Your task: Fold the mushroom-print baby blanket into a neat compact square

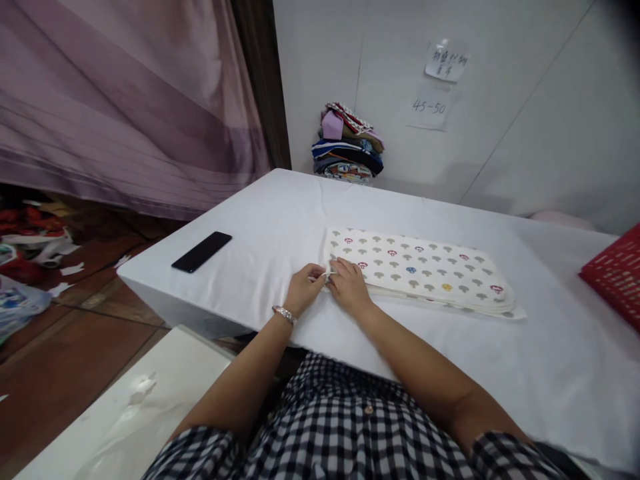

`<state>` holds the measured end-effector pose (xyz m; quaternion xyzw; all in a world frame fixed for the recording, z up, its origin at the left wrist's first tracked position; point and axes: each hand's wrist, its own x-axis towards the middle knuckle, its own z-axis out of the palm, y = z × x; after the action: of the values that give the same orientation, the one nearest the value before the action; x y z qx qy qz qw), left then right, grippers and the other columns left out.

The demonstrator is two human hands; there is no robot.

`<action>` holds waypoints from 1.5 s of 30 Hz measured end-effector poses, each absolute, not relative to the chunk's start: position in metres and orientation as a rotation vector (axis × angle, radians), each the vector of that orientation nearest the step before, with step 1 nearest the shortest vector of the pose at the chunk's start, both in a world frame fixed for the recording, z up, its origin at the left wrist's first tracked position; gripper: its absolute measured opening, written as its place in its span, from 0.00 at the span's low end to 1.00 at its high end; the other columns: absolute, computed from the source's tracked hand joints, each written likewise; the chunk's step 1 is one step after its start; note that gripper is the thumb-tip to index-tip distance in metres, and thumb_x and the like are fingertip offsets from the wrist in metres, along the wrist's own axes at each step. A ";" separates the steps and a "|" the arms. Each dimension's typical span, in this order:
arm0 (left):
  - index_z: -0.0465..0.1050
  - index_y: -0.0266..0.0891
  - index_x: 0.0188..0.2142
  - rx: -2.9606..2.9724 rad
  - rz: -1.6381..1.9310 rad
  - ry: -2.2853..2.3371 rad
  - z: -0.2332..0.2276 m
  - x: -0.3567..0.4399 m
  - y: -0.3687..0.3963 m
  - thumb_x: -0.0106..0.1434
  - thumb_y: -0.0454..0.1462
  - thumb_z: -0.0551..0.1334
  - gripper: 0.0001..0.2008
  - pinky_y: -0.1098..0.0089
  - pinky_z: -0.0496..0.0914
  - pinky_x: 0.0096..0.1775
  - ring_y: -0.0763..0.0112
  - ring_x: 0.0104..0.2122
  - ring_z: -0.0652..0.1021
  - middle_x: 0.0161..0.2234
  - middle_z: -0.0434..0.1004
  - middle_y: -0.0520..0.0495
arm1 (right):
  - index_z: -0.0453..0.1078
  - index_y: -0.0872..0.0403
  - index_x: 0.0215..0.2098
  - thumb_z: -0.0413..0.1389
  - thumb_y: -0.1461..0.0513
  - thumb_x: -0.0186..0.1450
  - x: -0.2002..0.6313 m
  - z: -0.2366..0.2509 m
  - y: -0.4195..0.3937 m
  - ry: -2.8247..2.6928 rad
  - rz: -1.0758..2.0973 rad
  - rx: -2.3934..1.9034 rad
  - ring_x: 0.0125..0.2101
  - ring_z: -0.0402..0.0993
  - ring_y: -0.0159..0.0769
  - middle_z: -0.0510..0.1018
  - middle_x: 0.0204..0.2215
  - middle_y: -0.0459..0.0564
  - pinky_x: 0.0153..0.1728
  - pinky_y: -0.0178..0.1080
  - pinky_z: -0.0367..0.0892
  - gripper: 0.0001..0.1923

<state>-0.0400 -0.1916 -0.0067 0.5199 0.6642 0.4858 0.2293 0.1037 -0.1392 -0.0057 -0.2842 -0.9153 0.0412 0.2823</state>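
Nearest to us, our checked shirt [345,433] fills the bottom of the view, both forearms reaching forward over the white table [260,233]. Our left hand [303,288], a watch [284,313] on its wrist, and our right hand [349,285] meet at the near left corner of the folded mushroom-print cloth [420,267]. Both sets of fingers are curled shut, pinching the cloth's edge between them.

The cloth lies flat on the table just ahead of us, a long rectangle whose long axis runs from our hands away to the right and slightly back; its narrow end points at us on the left.

Left of the hands, well apart, lies a black phone [201,251]. A red basket [617,277] sits at the right edge. Farthest back, a pile of folded clothes [347,143] rests against the wall below two paper notes [437,83].
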 end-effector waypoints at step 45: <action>0.71 0.39 0.33 1.591 1.404 1.653 -0.001 -0.038 -0.193 0.55 0.35 0.59 0.05 0.75 0.66 0.29 0.75 0.29 0.71 0.29 0.72 0.53 | 0.68 0.55 0.41 0.50 0.62 0.64 0.114 -0.007 -0.135 -2.300 0.219 -0.527 0.54 0.60 0.45 0.69 0.52 0.57 0.51 0.49 0.59 0.08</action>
<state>-0.0379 -0.1928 -0.0011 0.5766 0.5989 0.5086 0.2239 0.1140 -0.1350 -0.0066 -0.2059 -0.8992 0.0856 0.3765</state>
